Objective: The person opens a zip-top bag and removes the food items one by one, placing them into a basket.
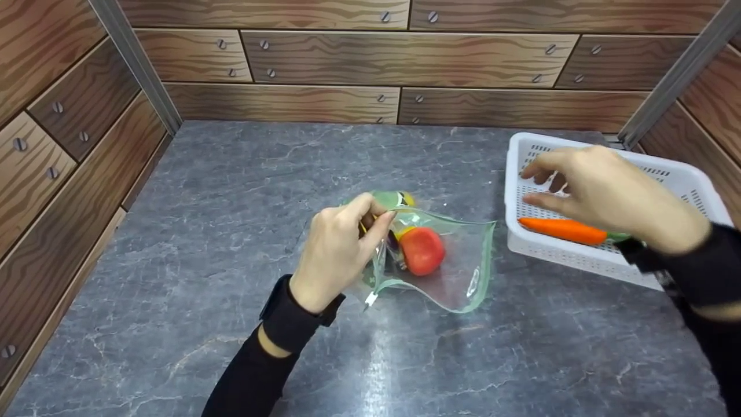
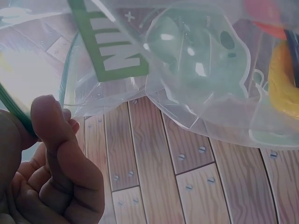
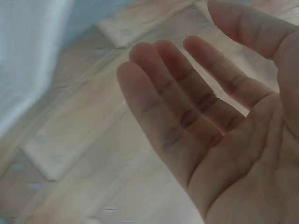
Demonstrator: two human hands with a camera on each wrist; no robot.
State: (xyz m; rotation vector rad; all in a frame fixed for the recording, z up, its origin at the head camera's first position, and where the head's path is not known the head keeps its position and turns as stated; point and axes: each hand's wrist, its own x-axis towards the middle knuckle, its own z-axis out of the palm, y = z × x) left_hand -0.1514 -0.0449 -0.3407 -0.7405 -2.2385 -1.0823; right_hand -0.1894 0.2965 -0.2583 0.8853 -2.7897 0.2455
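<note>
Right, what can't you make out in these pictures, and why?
Head: full green end of the carrot, behind the right hand.
Head: some contents of the bag, behind the left hand.
Left wrist: full shape of the yellow item, cut off by right edge.
Right wrist: white object, blurred, cut off by left edge.

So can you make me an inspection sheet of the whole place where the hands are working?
Surface: gray marbled tabletop.
Job's things: clear zip bag with a red fruit-shaped thing and something yellow inside; orange carrot in a white basket.
Clutter: nothing seen.
Hands: left hand pinches the bag's edge; right hand is over the basket, holding nothing.
Cables: nothing seen.
Surroundings: wood-patterned walls with metal posts at the back corners.
</note>
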